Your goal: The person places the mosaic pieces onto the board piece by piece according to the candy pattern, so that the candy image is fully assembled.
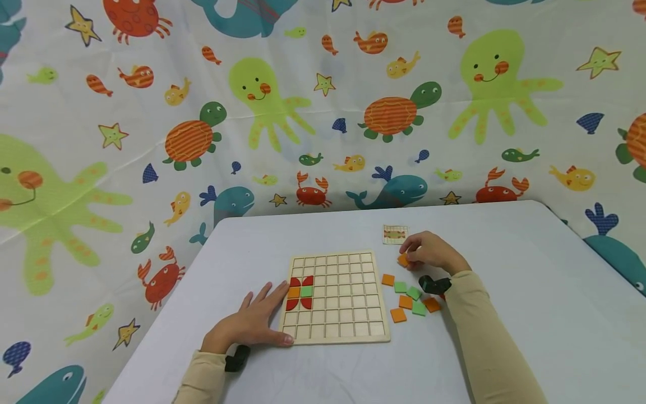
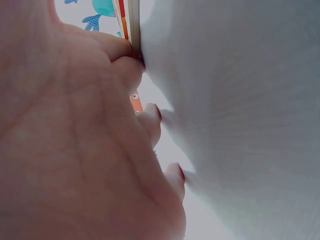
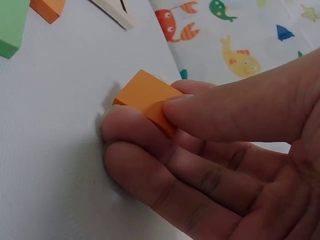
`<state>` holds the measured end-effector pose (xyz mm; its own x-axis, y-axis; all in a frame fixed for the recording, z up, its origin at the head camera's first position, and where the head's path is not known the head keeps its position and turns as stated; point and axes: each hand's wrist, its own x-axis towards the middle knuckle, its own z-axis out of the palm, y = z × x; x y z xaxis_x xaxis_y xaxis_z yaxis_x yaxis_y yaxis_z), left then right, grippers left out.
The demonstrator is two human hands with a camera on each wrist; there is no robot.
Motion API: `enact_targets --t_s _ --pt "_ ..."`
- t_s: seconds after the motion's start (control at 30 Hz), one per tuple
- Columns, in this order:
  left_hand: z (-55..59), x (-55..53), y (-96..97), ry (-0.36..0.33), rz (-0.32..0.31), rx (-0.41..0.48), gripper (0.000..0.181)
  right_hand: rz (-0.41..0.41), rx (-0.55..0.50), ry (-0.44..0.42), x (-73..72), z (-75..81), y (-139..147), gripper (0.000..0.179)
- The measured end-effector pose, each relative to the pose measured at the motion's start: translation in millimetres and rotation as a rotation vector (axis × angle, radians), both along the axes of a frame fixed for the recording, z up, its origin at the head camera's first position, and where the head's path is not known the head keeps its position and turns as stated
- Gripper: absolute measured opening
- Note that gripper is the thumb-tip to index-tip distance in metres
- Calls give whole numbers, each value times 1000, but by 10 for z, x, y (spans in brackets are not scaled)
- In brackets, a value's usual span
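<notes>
A wooden grid board (image 1: pixel 343 308) lies on the white table, with red quarter-round tiles (image 1: pixel 306 303), an orange tile (image 1: pixel 294 292) and a green tile (image 1: pixel 306 291) set in cells at its left side. My left hand (image 1: pixel 254 320) rests at the board's left edge, fingers spread and thumb at the near corner. Right of the board, my right hand (image 1: pixel 429 251) pinches an orange square tile (image 3: pixel 147 97) between thumb and fingers, low over the table. Just beyond those fingers lies a small pattern card (image 1: pixel 395 234).
Loose orange tiles (image 1: pixel 398 315) and green tiles (image 1: pixel 418 308) are scattered right of the board, with a bit of red partly hidden by the right wrist. A cloth printed with sea animals (image 1: pixel 303 112) hangs behind the table (image 1: pixel 545 314).
</notes>
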<state>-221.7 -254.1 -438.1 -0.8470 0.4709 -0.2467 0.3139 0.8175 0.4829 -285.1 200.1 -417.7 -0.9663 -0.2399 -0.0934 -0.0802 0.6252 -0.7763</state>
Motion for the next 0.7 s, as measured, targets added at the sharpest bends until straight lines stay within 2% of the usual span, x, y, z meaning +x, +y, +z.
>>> enact_targets --t_s 0.23,0.7 --pt "33 24 17 0 4 2 125 -8 -37 -3 -15 -5 -51 16" --pt "11 6 8 2 2 -6 125 1 -54 62 -75 -58 -215 11"
